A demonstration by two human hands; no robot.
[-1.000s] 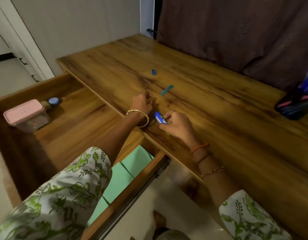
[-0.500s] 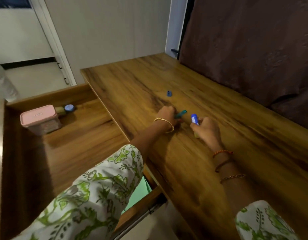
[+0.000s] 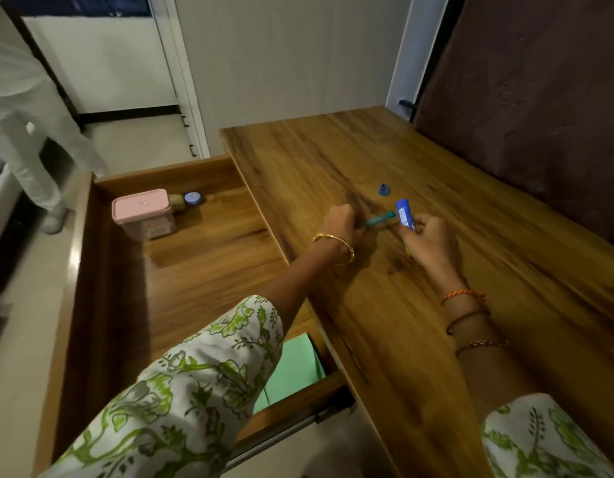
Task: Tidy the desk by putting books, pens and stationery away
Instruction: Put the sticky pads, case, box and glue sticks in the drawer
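The left hand (image 3: pixel 338 224) pinches one end of a teal pen (image 3: pixel 379 218) low over the desk (image 3: pixel 436 339); such a thin grip can slip. The right hand (image 3: pixel 429 241) grips a blue tube (image 3: pixel 403 212), and the small blue cap (image 3: pixel 384 189) beyond may be forgotten

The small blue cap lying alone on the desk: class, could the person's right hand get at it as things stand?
Probably yes, but not freely. The small blue cap lies on bare desk just beyond the right hand, with nothing between them. That hand's grip is already taken by the blue tube, so picking up the cap would be awkward.
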